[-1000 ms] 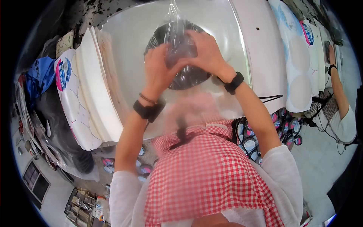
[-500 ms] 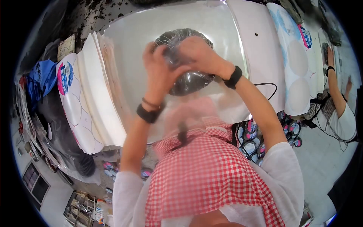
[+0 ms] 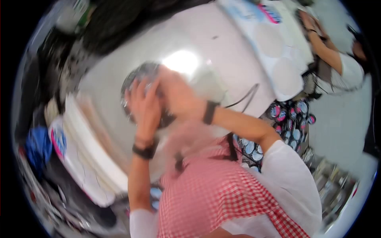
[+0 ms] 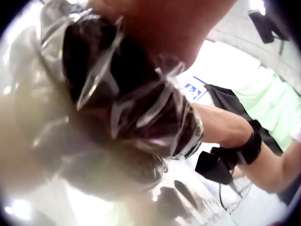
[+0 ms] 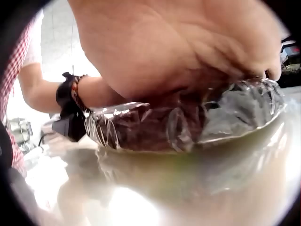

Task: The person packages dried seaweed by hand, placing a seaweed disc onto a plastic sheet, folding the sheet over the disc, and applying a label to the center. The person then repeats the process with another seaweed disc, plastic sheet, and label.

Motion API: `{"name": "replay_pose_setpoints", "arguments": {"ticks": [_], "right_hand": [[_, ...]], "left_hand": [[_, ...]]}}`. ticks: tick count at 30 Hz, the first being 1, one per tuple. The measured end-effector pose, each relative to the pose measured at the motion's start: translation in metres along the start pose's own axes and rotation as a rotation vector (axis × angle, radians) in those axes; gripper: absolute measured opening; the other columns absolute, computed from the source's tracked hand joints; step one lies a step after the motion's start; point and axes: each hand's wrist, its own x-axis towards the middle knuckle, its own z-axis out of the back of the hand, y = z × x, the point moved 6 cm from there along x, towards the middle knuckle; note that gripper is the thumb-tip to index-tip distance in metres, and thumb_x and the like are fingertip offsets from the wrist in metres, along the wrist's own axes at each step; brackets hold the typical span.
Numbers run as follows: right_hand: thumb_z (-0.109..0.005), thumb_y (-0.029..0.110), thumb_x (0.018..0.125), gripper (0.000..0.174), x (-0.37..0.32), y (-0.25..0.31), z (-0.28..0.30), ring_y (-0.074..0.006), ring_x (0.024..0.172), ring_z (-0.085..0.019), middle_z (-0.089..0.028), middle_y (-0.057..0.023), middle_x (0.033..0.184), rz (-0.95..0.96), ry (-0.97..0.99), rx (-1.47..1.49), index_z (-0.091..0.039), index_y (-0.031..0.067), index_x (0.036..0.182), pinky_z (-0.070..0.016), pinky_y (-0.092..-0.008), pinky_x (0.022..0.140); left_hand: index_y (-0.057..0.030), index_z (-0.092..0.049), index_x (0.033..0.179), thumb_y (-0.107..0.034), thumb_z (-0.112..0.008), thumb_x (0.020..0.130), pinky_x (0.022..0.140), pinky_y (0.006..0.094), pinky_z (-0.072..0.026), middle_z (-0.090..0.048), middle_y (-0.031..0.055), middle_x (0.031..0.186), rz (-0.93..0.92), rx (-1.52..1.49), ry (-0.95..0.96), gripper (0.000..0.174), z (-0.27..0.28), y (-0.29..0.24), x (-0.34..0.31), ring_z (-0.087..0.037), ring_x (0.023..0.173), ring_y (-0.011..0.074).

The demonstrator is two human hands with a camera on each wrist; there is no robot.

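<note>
A flat, round, dark bundle [image 3: 147, 69] in clear plastic lies on the shiny worktop; what is inside the wrap cannot be made out. My left hand [image 3: 143, 104] rests on top of it with fingers spread and nearly straight. Beside it my right hand [image 3: 179, 94], blurred by motion, lies over the bundle's right side. In the right wrist view, the palm of the right hand [image 5: 178, 47] presses down on the crinkled wrap [image 5: 174, 129]. Close up in the left wrist view, the plastic [image 4: 136, 103] sits creased under the left hand [image 4: 155, 28].
White sheets [image 3: 93, 139] are stacked along the worktop's left side. Printed sheets [image 3: 274, 51] with round shapes lie to the right, near a black cable [image 3: 248, 95]. Many small round packs [image 3: 289, 119] are heaped below the edge. Another person's arm [image 3: 327, 51] works at far right.
The hands were gathering plastic at the bundle's top; now they lie flatter over it, left fingers straightened. The head view has turned, so bundle and worktop appear further left.
</note>
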Motion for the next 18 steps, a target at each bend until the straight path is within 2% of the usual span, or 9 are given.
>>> {"name": "replay_pose_setpoints", "arguments": {"ticks": [1, 2, 3, 5, 7, 8, 10, 13, 18], "right_hand": [[-0.057, 0.028, 0.086, 0.064, -0.004, 0.008, 0.002, -0.0426, 0.137, -0.03, -0.037, -0.0316, 0.142, 0.108, -0.086, -0.26, -0.04, -0.0133, 0.132, -0.0234, -0.0502, 0.113], [-0.052, 0.033, 0.088, 0.063, -0.005, 0.006, 0.003, -0.0409, 0.141, -0.023, -0.032, -0.0316, 0.146, 0.108, -0.05, -0.172, -0.044, -0.0134, 0.13, -0.0165, -0.0487, 0.116], [-0.055, 0.034, 0.086, 0.063, -0.006, -0.003, -0.001, -0.0409, 0.143, -0.02, -0.031, -0.033, 0.146, 0.174, 0.0, -0.289, -0.047, -0.0126, 0.128, -0.0188, -0.0468, 0.116], [-0.06, 0.031, 0.083, 0.058, 0.003, -0.022, 0.038, -0.0416, 0.137, -0.032, -0.043, -0.031, 0.137, 0.449, 0.107, 0.075, -0.052, -0.0099, 0.124, -0.0284, -0.0455, 0.112], [-0.067, 0.028, 0.078, 0.054, 0.044, -0.104, 0.106, -0.0413, 0.112, -0.047, -0.051, -0.0253, 0.12, 0.067, 0.088, 0.121, -0.053, -0.0065, 0.116, -0.0369, -0.0467, 0.099], [-0.066, 0.028, 0.076, 0.042, 0.063, -0.149, 0.159, -0.0374, 0.1, -0.05, -0.054, -0.0195, 0.103, -0.105, -0.096, -0.249, -0.057, -0.0036, 0.104, -0.0399, -0.0467, 0.088], [-0.063, 0.024, 0.076, 0.028, 0.064, -0.218, 0.224, -0.033, 0.093, -0.049, -0.053, -0.0173, 0.098, -0.316, -0.504, -1.052, -0.058, 0.0031, 0.094, -0.0401, -0.048, 0.076], [-0.059, 0.023, 0.08, 0.024, 0.073, -0.261, 0.212, -0.0352, 0.098, -0.049, -0.054, -0.0181, 0.101, -0.438, -0.364, -1.14, -0.059, 0.0047, 0.096, -0.0409, -0.0483, 0.074], [-0.057, 0.023, 0.084, 0.024, 0.073, -0.278, 0.217, -0.0389, 0.101, -0.049, -0.053, -0.0197, 0.101, -0.422, -0.242, -1.035, -0.059, 0.0043, 0.098, -0.0433, -0.0505, 0.073]], "left_hand": [[-0.0208, -0.064, 0.12, -0.017, -0.058, 0.088, 0.108, 0.0545, -0.026, -0.057, 0.01, 0.125, 0.002, 0.0, -0.019, 0.033, 0.003, -0.01, 0.004, -0.047, 0.124, 0.0342], [-0.0196, -0.065, 0.116, -0.021, -0.059, 0.088, 0.108, 0.055, -0.0253, -0.057, 0.0108, 0.125, 0.018, 0.01, -0.03, 0.029, 0.007, -0.016, 0.004, -0.046, 0.125, 0.0348], [-0.0161, -0.066, 0.112, -0.023, -0.06, 0.089, 0.109, 0.0525, -0.0257, -0.057, 0.0106, 0.125, 0.028, 0.01, -0.028, 0.025, 0.005, -0.016, 0.003, -0.046, 0.125, 0.0342], [-0.0134, -0.067, 0.105, -0.025, -0.062, 0.088, 0.108, 0.0509, -0.0269, -0.057, 0.01, 0.124, 0.035, 0.028, -0.017, 0.02, -0.002, -0.009, 0.001, -0.046, 0.124, 0.0333], [-0.0148, -0.068, 0.099, -0.023, -0.065, 0.087, 0.107, 0.0526, -0.0283, -0.057, 0.009, 0.121, 0.044, 0.056, -0.002, 0.016, -0.009, -0.004, 0.001, -0.048, 0.121, 0.0327], [-0.0142, -0.068, 0.098, -0.023, -0.065, 0.086, 0.107, 0.0521, -0.0288, -0.058, 0.0087, 0.121, 0.045, 0.053, -0.016, 0.015, -0.008, -0.006, 0.004, -0.048, 0.121, 0.0322], [-0.0131, -0.068, 0.096, -0.021, -0.065, 0.086, 0.107, 0.0509, -0.0296, -0.058, 0.0083, 0.12, 0.045, 0.046, -0.03, 0.013, -0.004, -0.01, 0.005, -0.048, 0.12, 0.0313], [-0.0123, -0.068, 0.097, -0.019, -0.065, 0.087, 0.107, 0.0508, -0.0301, -0.058, 0.0083, 0.12, 0.038, 0.032, -0.08, 0.012, -0.005, -0.01, 0.003, -0.048, 0.12, 0.0316], [-0.0093, -0.068, 0.097, -0.019, -0.063, 0.088, 0.106, 0.0473, -0.0305, -0.058, 0.0098, 0.122, 0.039, 0.025, -0.066, 0.014, -0.001, -0.01, 0.004, -0.048, 0.119, 0.0325]]}}
